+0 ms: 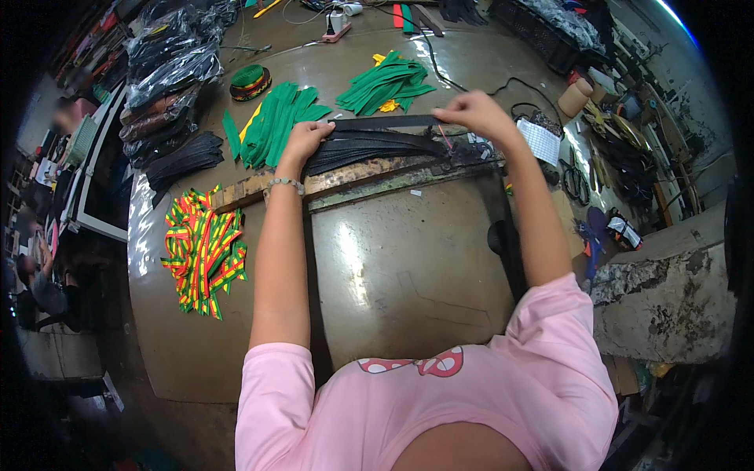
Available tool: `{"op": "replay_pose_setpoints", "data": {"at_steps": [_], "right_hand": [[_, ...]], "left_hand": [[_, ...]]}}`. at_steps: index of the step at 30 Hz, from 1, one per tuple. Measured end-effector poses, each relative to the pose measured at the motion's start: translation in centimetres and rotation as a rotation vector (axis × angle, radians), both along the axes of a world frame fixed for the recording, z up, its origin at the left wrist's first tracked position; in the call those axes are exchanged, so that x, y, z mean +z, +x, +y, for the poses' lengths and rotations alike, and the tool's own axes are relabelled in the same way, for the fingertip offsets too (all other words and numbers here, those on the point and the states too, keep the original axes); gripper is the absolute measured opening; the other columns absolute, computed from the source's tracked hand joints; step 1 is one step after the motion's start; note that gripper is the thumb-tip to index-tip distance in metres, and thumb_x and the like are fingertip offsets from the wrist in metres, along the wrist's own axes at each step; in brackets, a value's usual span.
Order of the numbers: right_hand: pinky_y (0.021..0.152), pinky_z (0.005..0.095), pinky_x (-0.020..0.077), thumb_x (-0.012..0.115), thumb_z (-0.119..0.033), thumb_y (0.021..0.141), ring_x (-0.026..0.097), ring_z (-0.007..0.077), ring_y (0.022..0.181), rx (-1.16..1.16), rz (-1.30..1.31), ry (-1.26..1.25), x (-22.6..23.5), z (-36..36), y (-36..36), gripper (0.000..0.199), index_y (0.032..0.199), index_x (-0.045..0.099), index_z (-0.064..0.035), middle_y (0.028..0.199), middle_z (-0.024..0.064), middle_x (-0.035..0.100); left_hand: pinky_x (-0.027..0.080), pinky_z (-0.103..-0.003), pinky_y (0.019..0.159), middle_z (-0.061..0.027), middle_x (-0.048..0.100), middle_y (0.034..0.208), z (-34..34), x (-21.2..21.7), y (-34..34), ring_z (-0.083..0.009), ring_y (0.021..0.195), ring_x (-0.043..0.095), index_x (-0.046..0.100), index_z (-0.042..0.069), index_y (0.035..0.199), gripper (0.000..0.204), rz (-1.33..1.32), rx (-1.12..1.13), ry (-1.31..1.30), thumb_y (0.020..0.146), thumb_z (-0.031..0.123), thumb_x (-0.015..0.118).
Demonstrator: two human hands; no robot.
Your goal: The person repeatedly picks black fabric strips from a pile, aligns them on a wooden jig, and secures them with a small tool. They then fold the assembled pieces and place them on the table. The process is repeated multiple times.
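Fingers of the left hand (305, 140) press flat on the black strap bundle (377, 145) at the far worktop (408, 259) edge; the right hand (475, 111) pinches one strap's end. Best keep the bundle pinned and ends aligned.
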State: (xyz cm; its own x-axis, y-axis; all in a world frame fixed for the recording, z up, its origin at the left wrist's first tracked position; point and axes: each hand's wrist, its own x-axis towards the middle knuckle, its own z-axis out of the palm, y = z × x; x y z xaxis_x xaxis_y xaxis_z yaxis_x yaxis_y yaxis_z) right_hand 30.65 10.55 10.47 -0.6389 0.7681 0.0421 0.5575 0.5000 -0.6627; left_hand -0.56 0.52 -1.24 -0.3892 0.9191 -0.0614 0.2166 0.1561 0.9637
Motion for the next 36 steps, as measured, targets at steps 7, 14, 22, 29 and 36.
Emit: {"op": "replay_pose_setpoints", "data": {"at_steps": [7, 14, 22, 29, 36], "right_hand": [[0.041, 0.0218, 0.022, 0.07, -0.037, 0.075, 0.032, 0.0038, 0.045, -0.239, 0.2, -0.523, -5.9, -1.3, 6.2, 0.031, 0.078, 0.061, -0.0078, 0.054, -0.0076, 0.04], [0.044, 0.0229, 0.0312, 0.068, -0.032, 0.076, 0.041, 0.0058, 0.048, -0.193, 0.05, -0.245, -6.8, -0.9, 6.7, 0.028, 0.077, 0.06, -0.0046, 0.056, -0.003, 0.049], [0.063, 0.0245, 0.046, 0.062, -0.022, 0.082, 0.058, 0.0094, 0.066, 0.079, 0.404, 0.105, -1.5, -2.9, -6.0, 0.024, 0.092, 0.066, -0.0004, 0.071, 0.0051, 0.064], [0.067, 0.0337, 0.0493, 0.067, -0.025, 0.073, 0.064, 0.0254, 0.07, -0.019, 0.126, 0.166, -7.2, -3.0, -15.4, 0.023, 0.086, 0.069, -0.006, 0.077, 0.0154, 0.065], [0.071, 0.0382, 0.0499, 0.068, -0.029, 0.069, 0.063, 0.0302, 0.073, -0.045, 0.014, 0.175, -5.8, -2.6, -14.1, 0.023, 0.082, 0.07, -0.0103, 0.076, 0.0148, 0.065]], "left_hand": [[0.04, -0.023, 0.061, 0.0006, 0.06, 0.074, 0.0, 0.3, -0.2, -0.0067, 0.063, 0.048, 0.065, 0.0, 0.085, 0.029, 0.08, -0.028, -0.068, 0.082, 0.029, 0.062], [0.04, -0.022, 0.064, 0.0004, 0.06, 0.078, -0.2, 0.7, 0.0, -0.0068, 0.067, 0.047, 0.064, -0.001, 0.092, 0.032, 0.099, -0.047, -0.081, 0.081, 0.029, 0.062], [0.039, -0.02, 0.068, 0.0018, 0.057, 0.09, -1.9, 2.0, -0.2, -0.0055, 0.075, 0.047, 0.053, 0.001, 0.119, 0.042, -0.023, -0.177, -0.015, 0.081, 0.017, 0.058], [0.037, -0.019, 0.061, 0.0028, 0.055, 0.076, -1.6, 2.0, 0.1, -0.005, 0.067, 0.046, 0.061, -0.001, 0.092, 0.023, -0.113, -0.107, -0.019, 0.083, 0.02, 0.057], [0.03, -0.02, 0.048, 0.0048, 0.05, 0.062, -0.7, 1.7, 0.7, -0.0045, 0.053, 0.039, 0.064, 0.002, 0.076, 0.029, 0.019, -0.03, -0.045, 0.079, 0.031, 0.066]]}}
